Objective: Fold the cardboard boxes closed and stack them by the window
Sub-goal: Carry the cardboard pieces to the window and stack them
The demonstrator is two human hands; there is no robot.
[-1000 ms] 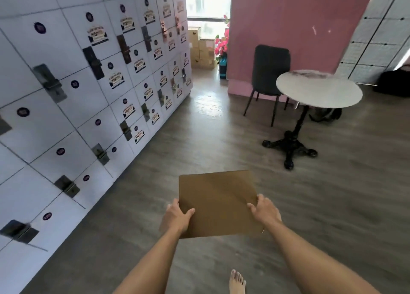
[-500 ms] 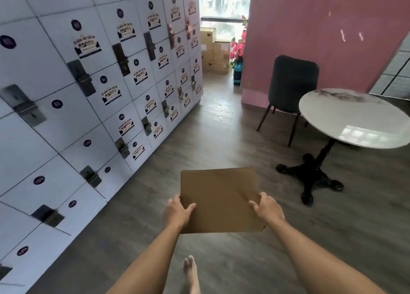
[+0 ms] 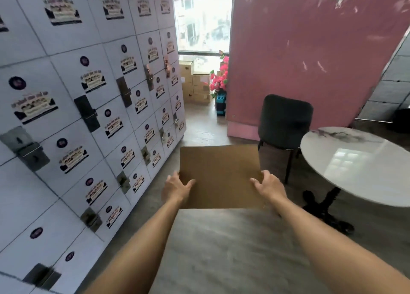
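Note:
I carry a closed brown cardboard box [image 3: 219, 176] flat in front of me at waist height. My left hand [image 3: 176, 188] grips its near left edge, thumb on top. My right hand [image 3: 269, 186] grips its near right edge the same way. Ahead, at the end of a passage, a stack of cardboard boxes [image 3: 195, 82] stands on the floor under the bright window [image 3: 203, 25].
A wall of white lockers [image 3: 88, 107] runs along the left. A pink wall [image 3: 310, 49] closes the right side, with pink flowers [image 3: 219, 78] on a blue crate at its corner. A dark chair [image 3: 285, 122] and a round marble table [image 3: 357, 165] stand right of my path.
I have walked forward along the lockers with the box held the same way. The window, the box stack, the chair and the table are nearer and larger. My foot has left the view.

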